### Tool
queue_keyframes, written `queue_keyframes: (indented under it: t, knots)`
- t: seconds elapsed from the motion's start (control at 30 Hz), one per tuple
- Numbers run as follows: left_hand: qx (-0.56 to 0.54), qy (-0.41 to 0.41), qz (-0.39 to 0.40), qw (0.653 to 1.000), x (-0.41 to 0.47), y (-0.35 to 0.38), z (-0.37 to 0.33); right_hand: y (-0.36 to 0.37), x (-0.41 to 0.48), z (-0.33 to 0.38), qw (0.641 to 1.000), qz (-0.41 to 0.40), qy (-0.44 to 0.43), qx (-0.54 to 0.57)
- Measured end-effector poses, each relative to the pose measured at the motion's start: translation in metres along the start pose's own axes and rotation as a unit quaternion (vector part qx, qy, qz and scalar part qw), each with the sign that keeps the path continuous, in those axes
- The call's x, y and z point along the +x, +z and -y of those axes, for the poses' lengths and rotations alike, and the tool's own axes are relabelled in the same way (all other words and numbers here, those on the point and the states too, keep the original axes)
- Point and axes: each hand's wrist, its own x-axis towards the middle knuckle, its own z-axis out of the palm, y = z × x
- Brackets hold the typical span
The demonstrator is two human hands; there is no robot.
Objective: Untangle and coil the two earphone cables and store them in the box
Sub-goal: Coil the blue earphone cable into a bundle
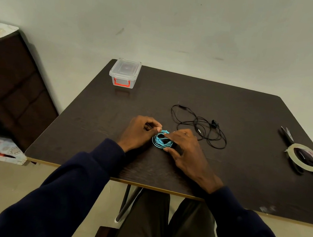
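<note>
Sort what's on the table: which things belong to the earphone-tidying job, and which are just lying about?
Job: blue earphone cable, black earphone cable, clear box.
Lying about: tape roll, scissors.

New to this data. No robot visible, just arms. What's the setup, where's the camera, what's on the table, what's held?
There is no machine here. A person works with bare hands, and the single picture comes from a wide-angle camera on their head, looking forward and down. On the dark table are a clear plastic box with a red latch, lid on, at the far left corner, a loose black earphone cable, and at the right a tape roll lying over scissors. The left hand pinches the top of a coiled blue earphone cable. The right hand holds the coil's other side between thumb and fingers.
</note>
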Motion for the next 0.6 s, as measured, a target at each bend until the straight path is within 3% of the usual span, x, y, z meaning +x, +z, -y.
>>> queue_keyframes:
  t: [0.6]
  knots:
    - [-0.045, -0.054, -0.014, 0.997, -0.0022, 0.0031, -0.0042, -0.0070, -0.0031, -0.0053, 0.998, -0.032, 0.018, 0.058]
